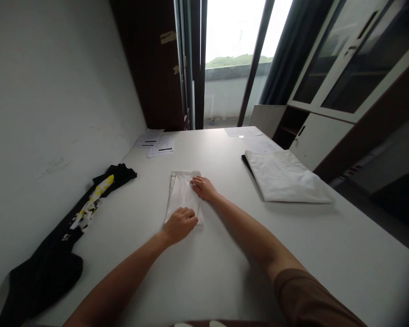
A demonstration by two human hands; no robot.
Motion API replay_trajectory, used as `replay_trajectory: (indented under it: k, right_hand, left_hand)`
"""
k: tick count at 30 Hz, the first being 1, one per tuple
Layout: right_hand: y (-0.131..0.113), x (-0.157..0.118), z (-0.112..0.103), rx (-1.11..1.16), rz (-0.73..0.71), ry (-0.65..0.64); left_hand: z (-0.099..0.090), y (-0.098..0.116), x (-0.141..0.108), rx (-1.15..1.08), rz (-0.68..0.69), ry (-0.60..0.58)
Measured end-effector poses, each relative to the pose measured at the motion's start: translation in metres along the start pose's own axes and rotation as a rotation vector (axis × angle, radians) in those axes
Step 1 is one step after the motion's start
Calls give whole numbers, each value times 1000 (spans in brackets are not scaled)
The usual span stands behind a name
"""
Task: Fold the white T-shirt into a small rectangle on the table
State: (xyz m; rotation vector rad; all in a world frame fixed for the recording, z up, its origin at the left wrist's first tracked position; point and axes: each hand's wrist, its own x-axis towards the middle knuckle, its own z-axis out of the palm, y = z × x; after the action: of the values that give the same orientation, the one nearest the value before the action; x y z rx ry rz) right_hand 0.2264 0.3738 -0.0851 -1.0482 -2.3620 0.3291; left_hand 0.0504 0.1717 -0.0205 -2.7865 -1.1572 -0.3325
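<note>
A white cloth (183, 195), folded into a narrow upright rectangle, lies flat on the white table (221, 263) in front of me. My left hand (181, 224) rests on its near end, knuckles up and fingers curled together against the fabric; the fingertips are hidden. On the far right part of the cloth lies my right hand (204, 188), palm down with its fingers stretched out over the fabric. Layered edges show along the cloth's left side and far end. Whether it is a garment cannot be made out.
Black clothing with a yellow and white print (44, 272) lies along the wall at left. A larger folded white fabric (288, 177) sits at right, with something black under its left edge. Paper sheets (161, 146) lie at the far left; more sheets (243, 131) lie at the far right.
</note>
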Motion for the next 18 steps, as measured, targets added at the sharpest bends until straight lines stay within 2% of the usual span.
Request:
replay_trajectory:
  k: [3, 9, 18]
  right_hand:
    - [0, 0, 0, -9, -1, -3]
    - [1, 1, 1, -10, -7, -12]
    - [1, 1, 0, 0, -5, -6]
  left_hand:
    - [1, 2, 1, -51, 31, -2]
    - [0, 4, 0, -134, -115, 2]
    - [-3, 0, 1, -42, -243, -95]
